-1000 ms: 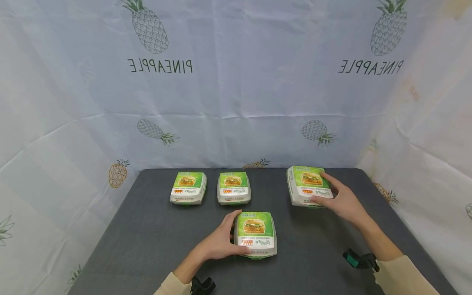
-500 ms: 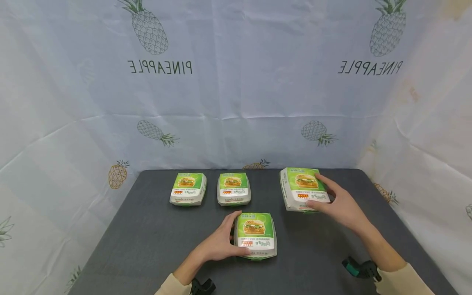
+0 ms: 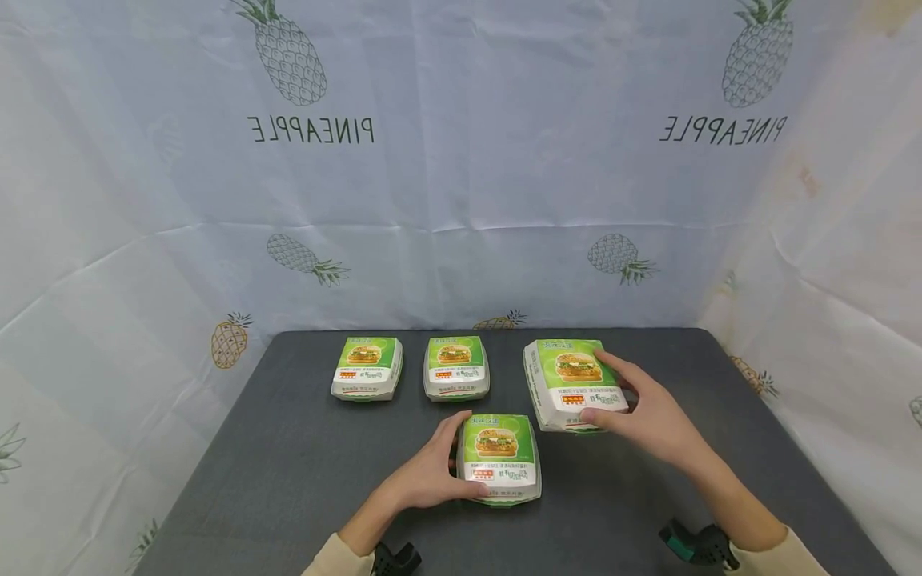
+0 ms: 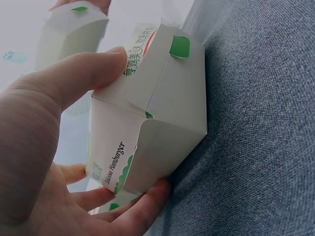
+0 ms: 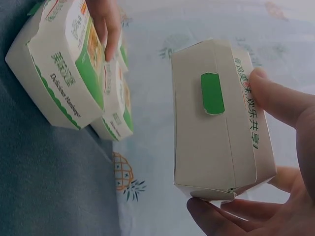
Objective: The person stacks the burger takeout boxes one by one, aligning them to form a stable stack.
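My left hand [image 3: 426,474] grips a green-and-white hamburger box [image 3: 504,452] from its left side, at the middle front of the table. In the left wrist view, the thumb lies along an upper edge of this box [image 4: 172,98] while the fingers reach round its side. Behind it and to the right, my right hand [image 3: 659,420] holds a second hamburger box [image 3: 569,380] by its right side, tilted and raised off the table. The right wrist view shows that box [image 5: 202,142] between thumb and fingers, its green tab facing the camera.
Two more hamburger boxes, a left one [image 3: 366,370] and a middle one [image 3: 456,370], sit side by side near the back edge of the dark table [image 3: 274,448]. A pineapple-print cloth [image 3: 461,176] hangs behind the table and along its sides.
My right hand has carried its hamburger box leftward and toward me, nearer the front box. The left hand and the other boxes have stayed put.
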Demonstrator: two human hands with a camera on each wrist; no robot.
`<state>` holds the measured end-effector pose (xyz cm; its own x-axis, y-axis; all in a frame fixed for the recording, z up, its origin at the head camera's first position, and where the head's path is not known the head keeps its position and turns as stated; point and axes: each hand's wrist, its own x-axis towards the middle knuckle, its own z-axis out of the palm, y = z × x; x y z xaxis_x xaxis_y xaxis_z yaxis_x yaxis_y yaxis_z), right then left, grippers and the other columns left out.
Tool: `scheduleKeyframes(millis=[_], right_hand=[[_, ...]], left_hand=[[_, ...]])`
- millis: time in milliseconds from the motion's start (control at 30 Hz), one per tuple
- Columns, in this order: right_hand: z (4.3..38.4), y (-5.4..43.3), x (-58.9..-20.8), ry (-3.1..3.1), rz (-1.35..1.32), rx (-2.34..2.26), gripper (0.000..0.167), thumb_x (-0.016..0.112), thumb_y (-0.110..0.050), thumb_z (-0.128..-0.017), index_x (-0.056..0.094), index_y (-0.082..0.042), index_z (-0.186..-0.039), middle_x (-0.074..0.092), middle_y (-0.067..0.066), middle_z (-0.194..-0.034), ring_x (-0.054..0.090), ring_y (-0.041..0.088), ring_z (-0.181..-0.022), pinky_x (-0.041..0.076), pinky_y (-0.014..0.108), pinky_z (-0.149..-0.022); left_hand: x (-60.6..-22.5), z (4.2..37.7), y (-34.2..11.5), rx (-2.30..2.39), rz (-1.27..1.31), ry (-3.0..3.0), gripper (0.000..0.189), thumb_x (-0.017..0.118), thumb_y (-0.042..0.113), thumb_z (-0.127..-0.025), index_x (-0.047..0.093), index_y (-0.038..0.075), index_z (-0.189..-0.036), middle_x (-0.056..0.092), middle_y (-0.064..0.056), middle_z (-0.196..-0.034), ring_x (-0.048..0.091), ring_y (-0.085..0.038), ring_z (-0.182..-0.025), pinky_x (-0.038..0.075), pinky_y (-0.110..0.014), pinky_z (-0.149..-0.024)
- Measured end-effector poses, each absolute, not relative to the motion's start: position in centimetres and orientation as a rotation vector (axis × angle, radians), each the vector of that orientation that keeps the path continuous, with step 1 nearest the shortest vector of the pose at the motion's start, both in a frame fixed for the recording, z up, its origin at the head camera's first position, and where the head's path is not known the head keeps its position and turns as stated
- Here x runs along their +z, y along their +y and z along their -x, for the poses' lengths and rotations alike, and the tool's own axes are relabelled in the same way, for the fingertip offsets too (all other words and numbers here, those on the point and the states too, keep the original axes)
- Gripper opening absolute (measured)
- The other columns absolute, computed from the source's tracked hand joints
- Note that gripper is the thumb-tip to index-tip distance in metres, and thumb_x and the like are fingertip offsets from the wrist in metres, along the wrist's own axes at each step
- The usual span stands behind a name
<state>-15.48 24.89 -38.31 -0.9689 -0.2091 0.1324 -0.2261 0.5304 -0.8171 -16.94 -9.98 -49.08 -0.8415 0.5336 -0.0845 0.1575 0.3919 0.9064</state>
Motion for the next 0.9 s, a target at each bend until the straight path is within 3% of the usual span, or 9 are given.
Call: scheduleKeyframes(millis=[900], right_hand=[[14.6,21.8,-42.4,-2.733,-0.531,1.488,0.096,0.091,-0.036,-0.077,0.041,-0.012,-0.156,0.046,0.015,-0.148,0.058,0.031,-0.108,0.057,0.029,-0.072]], left_hand=[[-49.3,17.0,-9.9,1.419,-0.591,2.297,0.112,0.087,0.043,-0.081,0.016,0.013,-0.163,0.023,-0.011,-0.159,0.050,-0.021,-0.124,0.053,-0.035,-0.097]])
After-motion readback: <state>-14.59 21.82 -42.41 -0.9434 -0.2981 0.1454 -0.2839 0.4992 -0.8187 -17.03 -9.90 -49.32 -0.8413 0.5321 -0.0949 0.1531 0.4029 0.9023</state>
